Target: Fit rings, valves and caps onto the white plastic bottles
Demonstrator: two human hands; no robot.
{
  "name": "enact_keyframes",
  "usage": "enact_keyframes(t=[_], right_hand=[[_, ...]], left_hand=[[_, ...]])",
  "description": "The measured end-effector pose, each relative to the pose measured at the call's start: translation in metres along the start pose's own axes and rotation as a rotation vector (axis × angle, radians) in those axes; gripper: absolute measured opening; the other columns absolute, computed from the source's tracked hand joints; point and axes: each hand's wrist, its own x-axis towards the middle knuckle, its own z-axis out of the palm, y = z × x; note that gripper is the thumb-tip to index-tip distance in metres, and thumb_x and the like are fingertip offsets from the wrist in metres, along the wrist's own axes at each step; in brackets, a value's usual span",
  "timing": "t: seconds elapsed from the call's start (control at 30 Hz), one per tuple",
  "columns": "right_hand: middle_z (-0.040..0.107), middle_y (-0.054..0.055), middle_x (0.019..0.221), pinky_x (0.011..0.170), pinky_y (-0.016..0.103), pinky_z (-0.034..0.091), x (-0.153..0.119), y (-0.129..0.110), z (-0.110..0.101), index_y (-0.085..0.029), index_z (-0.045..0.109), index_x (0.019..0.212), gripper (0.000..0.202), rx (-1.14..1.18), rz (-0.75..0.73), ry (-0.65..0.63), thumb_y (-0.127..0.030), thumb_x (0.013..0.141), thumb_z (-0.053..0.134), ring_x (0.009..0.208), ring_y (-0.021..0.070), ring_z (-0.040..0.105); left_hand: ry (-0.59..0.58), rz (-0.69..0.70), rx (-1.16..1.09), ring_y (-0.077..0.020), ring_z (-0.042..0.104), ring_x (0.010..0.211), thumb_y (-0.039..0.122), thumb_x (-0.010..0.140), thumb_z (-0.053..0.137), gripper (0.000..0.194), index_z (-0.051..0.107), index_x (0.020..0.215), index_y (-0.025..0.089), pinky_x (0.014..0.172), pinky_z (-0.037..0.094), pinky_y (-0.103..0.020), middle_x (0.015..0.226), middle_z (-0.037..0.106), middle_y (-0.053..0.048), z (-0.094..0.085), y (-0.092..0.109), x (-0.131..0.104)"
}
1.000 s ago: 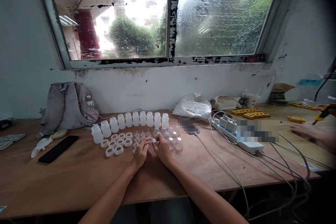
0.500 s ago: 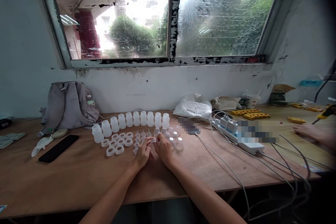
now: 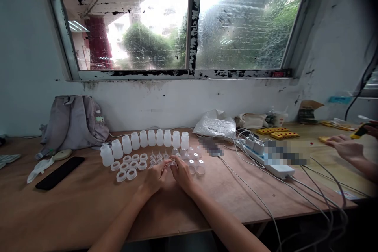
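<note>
My left hand and my right hand meet over the table, fingers pinched around a small clear plastic piece; its exact kind is too small to tell. Close behind my fingers stand clear pointed pieces like bottle teats, partly hidden by my left hand. To the right of my right hand are clear rounded caps, some with white dots. White rings lie in rows on the left. Behind everything, frosted small bottles form a curved line, upright and without lids.
A black phone lies on the left, before a grey backpack. Rightward are a plastic bag, a white power strip and loose cables. Another person's hand works beside yellow parts at the far right.
The view has shifted slightly. My hands stay together with the clear piece between them, fingers slightly changed. The other person's hand has lifted and now touches a yellow part.
</note>
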Motion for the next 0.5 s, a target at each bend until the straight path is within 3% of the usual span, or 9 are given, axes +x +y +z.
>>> enact_keyframes(t=[0.07, 0.17, 0.27, 0.4, 0.5], right_hand=[[0.061, 0.006, 0.095, 0.071, 0.027, 0.043, 0.000, 0.000, 0.000, -0.019, 0.049, 0.105, 0.036, 0.037, 0.007, -0.008, -0.009, 0.074, 0.035, 0.081, 0.0171, 0.058], [0.061, 0.005, 0.087, 0.069, 0.027, 0.043, 0.000, 0.001, 0.002, -0.018, 0.051, 0.099, 0.036, 0.063, 0.013, -0.033, -0.005, 0.071, 0.032, 0.077, 0.0166, 0.058], [0.059, 0.006, 0.084, 0.070, 0.029, 0.042, -0.001, 0.000, 0.005, -0.017, 0.049, 0.095, 0.031, 0.068, 0.045, -0.011, -0.007, 0.071, 0.032, 0.078, 0.0176, 0.056], [0.055, 0.005, 0.081, 0.067, 0.030, 0.043, -0.002, -0.003, 0.006, -0.017, 0.043, 0.097, 0.023, 0.115, 0.115, -0.012, -0.014, 0.076, 0.034, 0.072, 0.0171, 0.054], [0.055, 0.004, 0.083, 0.067, 0.029, 0.043, -0.001, -0.008, 0.005, -0.019, 0.044, 0.091, 0.019, 0.184, 0.137, -0.053, -0.015, 0.074, 0.038, 0.074, 0.0165, 0.054]], left_hand=[[0.058, 0.010, 0.078, -0.0144, 0.061, 0.071, 0.019, 0.080, 0.038, 0.034, 0.050, 0.111, 0.026, 0.063, 0.046, -0.025, 0.092, 0.065, -0.001, -0.014, -0.002, 0.001], [0.250, -0.058, 0.183, -0.0141, 0.060, 0.073, 0.023, 0.081, 0.038, 0.030, 0.049, 0.109, 0.026, 0.065, 0.046, -0.025, 0.094, 0.064, -0.001, -0.042, -0.021, 0.001], [0.503, -0.098, 0.337, -0.0164, 0.058, 0.080, 0.025, 0.081, 0.040, 0.026, 0.051, 0.104, 0.022, 0.071, 0.046, -0.028, 0.097, 0.061, -0.003, -0.078, -0.059, -0.003], [0.870, -0.137, 0.462, -0.0238, 0.047, 0.104, 0.031, 0.076, 0.047, 0.039, 0.044, 0.111, 0.014, 0.085, 0.041, -0.037, 0.110, 0.049, -0.012, -0.118, -0.120, -0.018], [0.959, -0.351, 0.479, -0.0270, 0.047, 0.102, 0.044, 0.065, 0.058, 0.062, 0.040, 0.115, 0.011, 0.087, 0.037, -0.042, 0.108, 0.049, -0.014, -0.127, -0.158, -0.028]])
